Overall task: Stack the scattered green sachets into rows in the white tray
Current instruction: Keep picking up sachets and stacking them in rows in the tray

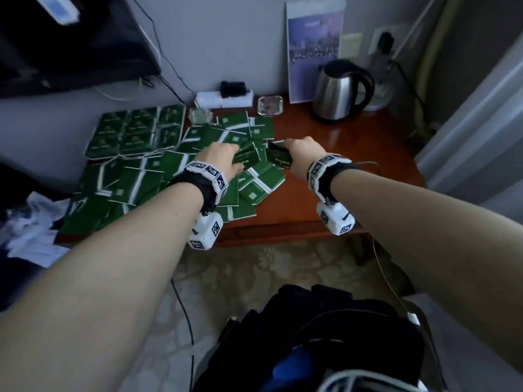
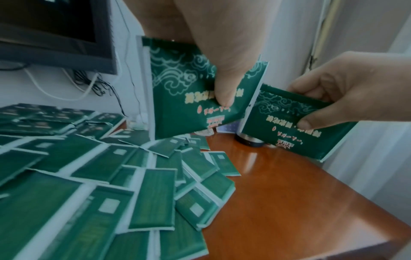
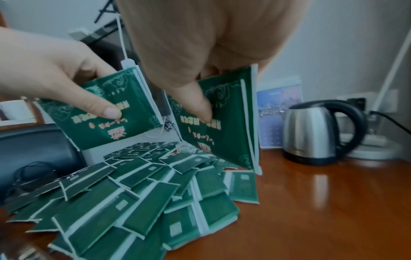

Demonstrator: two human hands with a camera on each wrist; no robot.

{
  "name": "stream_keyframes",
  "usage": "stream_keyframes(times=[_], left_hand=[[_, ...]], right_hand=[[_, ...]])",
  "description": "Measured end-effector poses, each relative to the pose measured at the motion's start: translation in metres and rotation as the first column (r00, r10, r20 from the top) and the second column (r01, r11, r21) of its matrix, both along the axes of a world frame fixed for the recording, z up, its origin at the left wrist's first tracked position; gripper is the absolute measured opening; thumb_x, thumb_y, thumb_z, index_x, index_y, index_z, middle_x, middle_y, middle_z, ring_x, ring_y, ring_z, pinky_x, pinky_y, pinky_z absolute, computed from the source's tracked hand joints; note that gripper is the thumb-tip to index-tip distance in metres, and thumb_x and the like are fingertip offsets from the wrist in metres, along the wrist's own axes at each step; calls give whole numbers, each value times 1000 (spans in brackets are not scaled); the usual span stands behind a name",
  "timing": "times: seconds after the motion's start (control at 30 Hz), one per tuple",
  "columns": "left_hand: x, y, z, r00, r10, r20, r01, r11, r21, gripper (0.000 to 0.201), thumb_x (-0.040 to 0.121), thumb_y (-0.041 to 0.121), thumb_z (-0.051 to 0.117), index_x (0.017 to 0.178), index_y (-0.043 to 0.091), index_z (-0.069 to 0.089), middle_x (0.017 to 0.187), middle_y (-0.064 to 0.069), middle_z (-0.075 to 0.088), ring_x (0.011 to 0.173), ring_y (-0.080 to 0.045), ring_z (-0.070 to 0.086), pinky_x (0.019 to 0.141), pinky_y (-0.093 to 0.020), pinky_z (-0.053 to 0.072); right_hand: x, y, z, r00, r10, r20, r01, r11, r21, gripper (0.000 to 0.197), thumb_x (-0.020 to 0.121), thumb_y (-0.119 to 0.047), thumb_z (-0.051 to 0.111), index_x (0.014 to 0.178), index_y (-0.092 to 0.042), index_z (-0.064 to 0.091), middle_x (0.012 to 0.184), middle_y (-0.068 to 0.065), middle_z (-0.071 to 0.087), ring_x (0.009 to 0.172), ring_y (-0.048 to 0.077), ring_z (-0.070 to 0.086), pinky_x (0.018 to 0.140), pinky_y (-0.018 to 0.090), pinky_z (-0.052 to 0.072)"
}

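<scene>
Two sachets are held above the pile: the left hand (image 1: pixel 223 158) pinches one sachet (image 2: pixel 189 91) between thumb and fingers, and the right hand (image 1: pixel 304 154) pinches another (image 3: pixel 222 119) the same way, the two just apart. Below them loose sachets (image 1: pixel 158 179) lie scattered and overlapping across the left half of the desk (image 1: pixel 339 171). At its back left corner sits the tray (image 1: pixel 89 149), filled with rows of sachets. A kettle (image 1: pixel 341 90) stands at the back right.
</scene>
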State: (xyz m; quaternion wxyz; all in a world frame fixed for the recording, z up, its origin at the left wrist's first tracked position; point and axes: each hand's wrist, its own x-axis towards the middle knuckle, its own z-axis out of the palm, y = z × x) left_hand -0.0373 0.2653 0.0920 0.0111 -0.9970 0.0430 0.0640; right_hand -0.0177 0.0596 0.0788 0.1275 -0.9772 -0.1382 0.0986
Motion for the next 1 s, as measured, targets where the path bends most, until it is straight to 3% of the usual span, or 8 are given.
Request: stream_keyframes(times=[0.33, 0.47, 0.57, 0.73, 0.83, 1.0], left_hand=[[5, 186, 11, 1000, -13, 6, 12, 1000, 12, 33, 90, 37, 65, 121, 26, 60, 105, -11, 69, 91, -31, 65, 68, -31, 50], [12, 265, 16, 999, -37, -15, 37, 999, 22, 34, 92, 37, 63, 126, 31, 61, 110, -11, 67, 97, -33, 64, 72, -32, 51], [26, 313, 18, 999, -48, -16, 48, 998, 28, 28, 92, 38, 62, 119, 30, 65, 108, -8, 68, 97, -33, 64, 73, -34, 52], [59, 364, 14, 996, -74, 45, 73, 997, 16, 34, 91, 40, 63, 124, 30, 64, 117, -2, 65, 110, -28, 60, 82, -35, 54], [83, 383, 6, 998, -56, 39, 55, 998, 10, 29, 91, 39, 64, 117, 28, 67, 113, -2, 67, 104, -27, 61, 80, -37, 56], [130, 405, -7, 999, -29, 13, 29, 999, 18, 29, 91, 38, 67, 119, 29, 67, 111, -3, 70, 98, -27, 66, 76, -33, 56]], right_hand=[[16, 184, -1, 1000, 20, -21, -21, 997, -73, 27, 89, -4, 56, 116, -6, 59, 107, 17, 63, 95, 35, 63, 74, 35, 52], [13, 261, -3, 1000, 12, -18, -13, 995, -100, 28, 89, -2, 53, 116, -8, 57, 96, 13, 61, 80, 31, 59, 69, 35, 51], [15, 306, 0, 1000, -6, 4, 6, 991, -135, 30, 90, -3, 52, 120, -11, 54, 86, 8, 52, 74, 28, 52, 65, 34, 47], [40, 353, 4, 1000, -11, 12, 13, 980, -198, 28, 93, -9, 51, 121, -13, 53, 84, 5, 52, 76, 28, 59, 67, 36, 52], [62, 370, -2, 1000, -22, 17, 25, 977, -211, 28, 93, -13, 52, 121, -16, 54, 84, 5, 53, 74, 26, 57, 64, 35, 52], [115, 391, -19, 999, -36, -3, 34, 973, -227, 28, 92, -15, 55, 120, -17, 53, 87, 6, 56, 76, 27, 58, 67, 36, 53]])
